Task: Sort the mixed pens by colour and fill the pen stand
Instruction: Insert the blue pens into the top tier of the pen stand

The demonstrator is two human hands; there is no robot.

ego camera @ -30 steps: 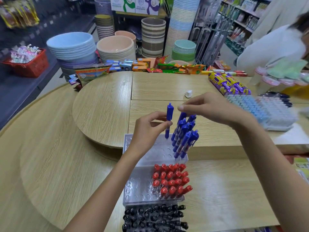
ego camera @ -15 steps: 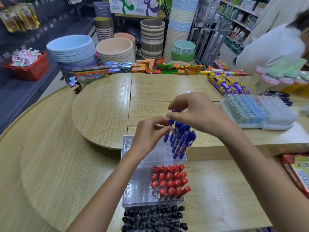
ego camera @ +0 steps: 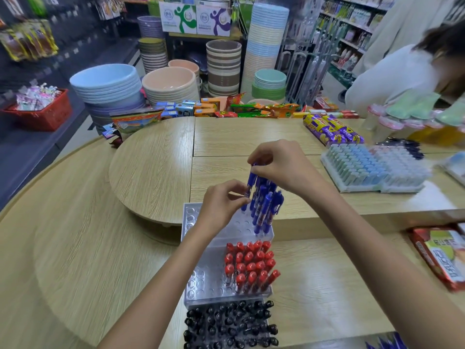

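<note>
A clear tiered pen stand (ego camera: 201, 278) sits on the wooden counter before me. Its top tier holds several blue pens (ego camera: 266, 207), the middle tier red pens (ego camera: 251, 265), the bottom tier black pens (ego camera: 229, 323). My left hand (ego camera: 221, 202) pinches the barrel of one blue pen (ego camera: 249, 187) standing at the left of the blue cluster. My right hand (ego camera: 281, 165) hovers over the cluster, its fingertips pinching the top of that same pen. The pen's lower tip reaches the top tier, partly hidden by my fingers.
A second stand with pale blue and white pens (ego camera: 372, 170) lies at the right. Purple snack packs (ego camera: 332, 129) lie behind it, a red packet (ego camera: 437, 253) at the right edge. A person in white (ego camera: 392, 76) leans over the far right. Stacked basins (ego camera: 108, 84) stand behind the counter.
The blue pen held upright by my left hand has come down into the top tier. My right hand moved left and down onto its top.
</note>
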